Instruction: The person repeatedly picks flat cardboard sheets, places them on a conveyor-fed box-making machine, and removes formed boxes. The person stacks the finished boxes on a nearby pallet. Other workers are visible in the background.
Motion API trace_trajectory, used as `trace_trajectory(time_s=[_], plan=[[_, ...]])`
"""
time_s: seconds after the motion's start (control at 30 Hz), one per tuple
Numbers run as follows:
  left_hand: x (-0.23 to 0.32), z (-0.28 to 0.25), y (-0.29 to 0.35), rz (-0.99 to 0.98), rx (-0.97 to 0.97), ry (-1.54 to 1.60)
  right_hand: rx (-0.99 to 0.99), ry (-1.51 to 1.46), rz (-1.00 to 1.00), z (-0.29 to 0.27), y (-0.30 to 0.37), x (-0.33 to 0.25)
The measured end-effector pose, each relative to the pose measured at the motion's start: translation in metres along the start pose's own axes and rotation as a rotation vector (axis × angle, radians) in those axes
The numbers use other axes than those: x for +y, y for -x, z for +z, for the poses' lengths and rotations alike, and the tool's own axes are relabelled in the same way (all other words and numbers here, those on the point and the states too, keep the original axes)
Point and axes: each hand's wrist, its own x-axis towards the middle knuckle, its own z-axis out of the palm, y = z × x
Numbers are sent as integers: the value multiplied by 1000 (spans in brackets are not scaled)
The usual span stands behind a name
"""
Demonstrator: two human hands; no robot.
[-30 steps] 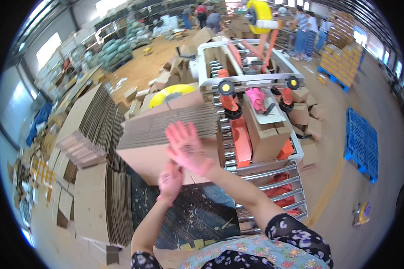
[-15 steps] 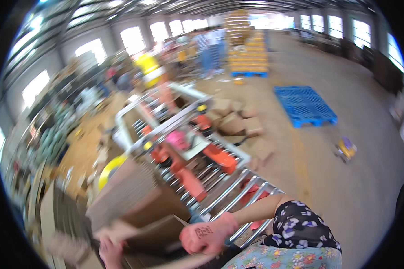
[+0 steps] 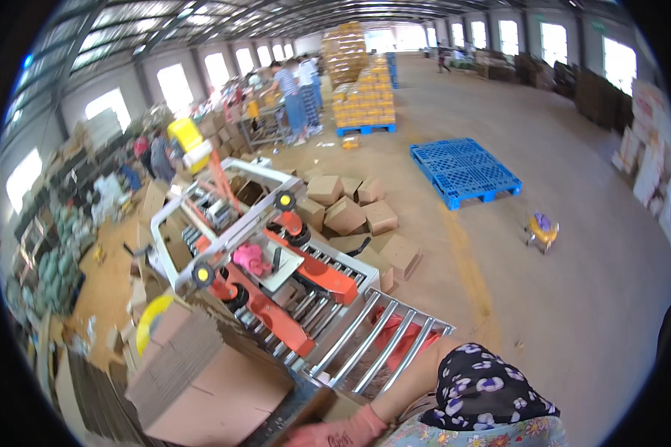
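A white-and-orange machine stands on the floor of a packing hall, its loose run of metal rollers reaching toward a worker in a flowered apron. Across the aisle lies a blue plastic pallet. Nearer, a thick stack of flattened cartons sits by the roller-side edge of a dark surface. Low in view, past the stack and close to the near end of the rollers, is a single brown carton, much of it cut off from sight.

A right grip in a pink glove overlaps the carton's near side; its fingers run out of view, so whether it is clenched or loose cannot be told. The left grip is out of sight.

From where I stand, the cardboard seems best handled with a palm spread along a wall, not pinched at one flap, the corners kept square and fingertips clear of the roller gaps.

Dark print marks the back of the glove, small and smeared. The visible carton faces show no lettering that I can make out.
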Motion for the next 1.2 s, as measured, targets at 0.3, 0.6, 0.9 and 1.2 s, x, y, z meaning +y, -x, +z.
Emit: trace_trajectory(time_s=[0.3,0.6,0.9,1.2], plan=[[-61,60,-23,-319,746,-460,105,179,415,-28,136,-43],[-43,73,-312,-223,121,676,939,735,802,-25,227,-47],[-64,106,-289,272,528,62,1077,1035,745,-27,138,157],[-185,71,-29,-750,929,-349,127,770,299,47,-157,165]])
